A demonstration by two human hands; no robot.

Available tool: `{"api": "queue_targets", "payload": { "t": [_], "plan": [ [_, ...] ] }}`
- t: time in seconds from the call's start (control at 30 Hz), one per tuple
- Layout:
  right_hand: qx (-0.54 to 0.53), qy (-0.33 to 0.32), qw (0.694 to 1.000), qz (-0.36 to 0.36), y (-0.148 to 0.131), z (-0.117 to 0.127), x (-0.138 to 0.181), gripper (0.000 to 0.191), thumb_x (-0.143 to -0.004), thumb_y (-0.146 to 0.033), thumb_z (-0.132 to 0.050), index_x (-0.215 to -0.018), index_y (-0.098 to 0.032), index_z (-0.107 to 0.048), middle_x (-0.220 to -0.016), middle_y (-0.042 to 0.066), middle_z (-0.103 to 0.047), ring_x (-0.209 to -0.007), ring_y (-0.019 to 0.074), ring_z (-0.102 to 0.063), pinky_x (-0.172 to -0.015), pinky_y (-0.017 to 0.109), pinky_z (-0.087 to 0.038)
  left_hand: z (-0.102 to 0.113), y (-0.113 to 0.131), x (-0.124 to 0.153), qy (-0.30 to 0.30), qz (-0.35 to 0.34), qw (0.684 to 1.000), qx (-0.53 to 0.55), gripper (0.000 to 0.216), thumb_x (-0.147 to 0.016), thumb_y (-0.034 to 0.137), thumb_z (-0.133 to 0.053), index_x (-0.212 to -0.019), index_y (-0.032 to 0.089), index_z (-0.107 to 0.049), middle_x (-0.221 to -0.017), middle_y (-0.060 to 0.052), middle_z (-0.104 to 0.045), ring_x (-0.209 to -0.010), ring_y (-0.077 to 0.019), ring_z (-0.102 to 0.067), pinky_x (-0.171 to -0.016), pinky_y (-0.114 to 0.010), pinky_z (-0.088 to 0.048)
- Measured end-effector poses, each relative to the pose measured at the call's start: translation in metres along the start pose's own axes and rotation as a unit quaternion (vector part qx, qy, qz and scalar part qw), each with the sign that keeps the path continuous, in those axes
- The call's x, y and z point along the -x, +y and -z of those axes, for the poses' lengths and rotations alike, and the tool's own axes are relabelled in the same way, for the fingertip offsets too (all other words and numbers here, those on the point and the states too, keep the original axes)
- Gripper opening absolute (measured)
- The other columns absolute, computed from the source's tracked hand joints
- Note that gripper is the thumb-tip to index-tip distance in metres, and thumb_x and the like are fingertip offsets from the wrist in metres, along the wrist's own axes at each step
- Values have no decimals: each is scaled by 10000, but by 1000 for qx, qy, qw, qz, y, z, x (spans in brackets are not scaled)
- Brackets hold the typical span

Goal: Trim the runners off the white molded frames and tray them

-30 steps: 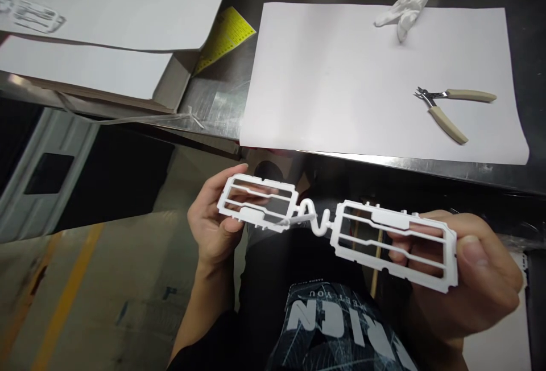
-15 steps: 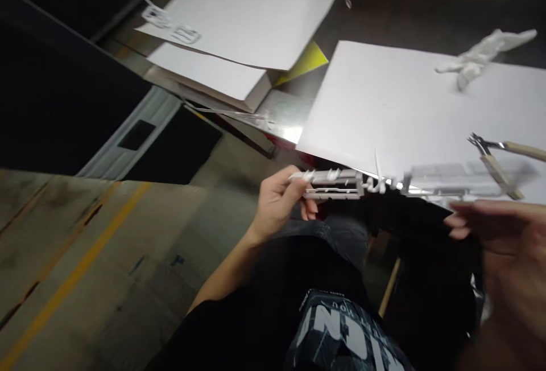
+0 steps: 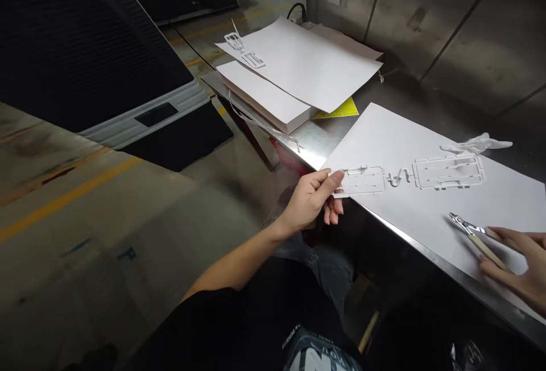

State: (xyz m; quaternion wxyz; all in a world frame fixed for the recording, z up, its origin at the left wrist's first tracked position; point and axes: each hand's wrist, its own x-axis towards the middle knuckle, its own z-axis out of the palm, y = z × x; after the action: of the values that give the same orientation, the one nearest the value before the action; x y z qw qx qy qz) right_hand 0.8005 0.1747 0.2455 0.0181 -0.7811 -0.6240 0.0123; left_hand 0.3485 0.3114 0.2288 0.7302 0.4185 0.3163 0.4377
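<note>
My left hand (image 3: 313, 197) pinches one end of a white moulded plastic sprue (image 3: 362, 180) between thumb and fingers. Two rectangular frames make up the sprue, joined by a curly white link in the middle. It reaches to the right above the white paper sheet (image 3: 409, 132) and the table's front edge. Further right, my right hand (image 3: 526, 263) grips a pair of nippers (image 3: 484, 248) with pale handles. Their jaws are spread a little and point up and left, apart from the sprue.
Crumpled white material (image 3: 480, 143) lies at the sheet's far edge. On the left of the metal table (image 3: 313, 146) is a stack of white sheets (image 3: 307, 69) with smaller white plastic frames (image 3: 251, 58) on its corner. A yellow sheet (image 3: 345, 109) sticks out underneath.
My right hand has come away from the sprue and picked up the nippers from the paper. My left hand still holds the sprue, now turned with its flat face showing. The view has shifted.
</note>
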Motion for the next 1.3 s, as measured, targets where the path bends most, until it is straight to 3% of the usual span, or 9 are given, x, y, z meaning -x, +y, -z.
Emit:
{"api": "queue_targets", "payload": {
  "t": [0.07,0.13,0.23,0.33,0.5,0.87,1.07,1.17,1.3],
  "plan": [
    [7,4,999,40,-48,14,15,569,-882,-585,-679,-1283,-183,-720,-1219,212,-684,-1112,379,-701,-855,460,-580,-3,1,-2,-6,-3,1000,-2,595,-896,707,-802,-767,169,-582,-537,8,-683,-363,-109,-616,-321,-153,-442],
    [-51,-17,997,52,-101,27,29,536,-912,-598,-598,-1283,-214,-653,-1204,177,-710,-992,349,-730,-779,440,-580,-7,1,-4,-14,-3,1000,-6,591,-897,704,-803,-771,170,-583,-543,6,-689,-369,-110,-623,-326,-154,-450],
    [-181,-110,977,-22,-171,39,39,593,-975,-754,-510,-1301,-273,-631,-1079,93,-767,-816,294,-743,-688,402,-572,-12,-1,-7,-26,-5,1000,-11,585,-903,699,-801,-774,170,-588,-552,4,-695,-379,-112,-634,-331,-155,-455],
    [-265,-138,953,-53,-210,43,37,700,-988,-886,-430,-1322,-322,-676,-1200,68,-773,-1018,307,-759,-863,429,-589,-17,-2,-8,-39,-11,999,-15,580,-920,694,-787,-772,168,-591,-550,6,-691,-383,-108,-635,-337,-153,-457],
    [-316,-162,932,-79,-218,42,33,749,-973,-954,-369,-1329,-379,-692,-1207,38,-758,-1107,315,-730,-1038,503,-533,-20,-2,-8,-60,-15,998,-27,550,-959,660,-762,-777,176,-572,-547,14,-689,-384,-104,-631,-343,-151,-450],
    [-342,-145,924,-94,-218,44,38,703,-977,-948,-415,-1325,-421,-724,-1026,22,-728,-981,285,-710,-1040,478,-518,-16,-2,-4,-87,-15,994,-69,527,-1006,634,-714,-781,178,-576,-561,11,-696,-391,-88,-627,-360,-147,-443],
    [-325,-123,934,-79,-217,42,39,719,-1017,-922,-363,-1285,-364,-729,-919,8,-686,-855,234,-663,-856,376,-507,-17,-2,-5,-97,-9,992,-84,546,-1003,648,-709,-760,180,-566,-562,7,-689,-396,-87,-622,-360,-149,-434],
    [-321,-107,939,-64,-215,43,39,705,-1050,-891,-330,-1123,-320,-739,-773,-13,-630,-714,194,-599,-699,322,-446,-17,-2,-7,-96,-2,991,-89,559,-985,672,-718,-763,181,-572,-552,8,-680,-392,-89,-616,-353,-149,-428],
    [-310,-70,947,-52,-214,39,39,674,-1083,-833,-360,-855,-255,-623,-666,-29,-556,-596,152,-479,-591,293,-359,-18,-4,-9,-96,5,991,-95,568,-977,685,-720,-763,179,-575,-545,8,-676,-385,-89,-611,-350,-150,-422]
  ]
}}
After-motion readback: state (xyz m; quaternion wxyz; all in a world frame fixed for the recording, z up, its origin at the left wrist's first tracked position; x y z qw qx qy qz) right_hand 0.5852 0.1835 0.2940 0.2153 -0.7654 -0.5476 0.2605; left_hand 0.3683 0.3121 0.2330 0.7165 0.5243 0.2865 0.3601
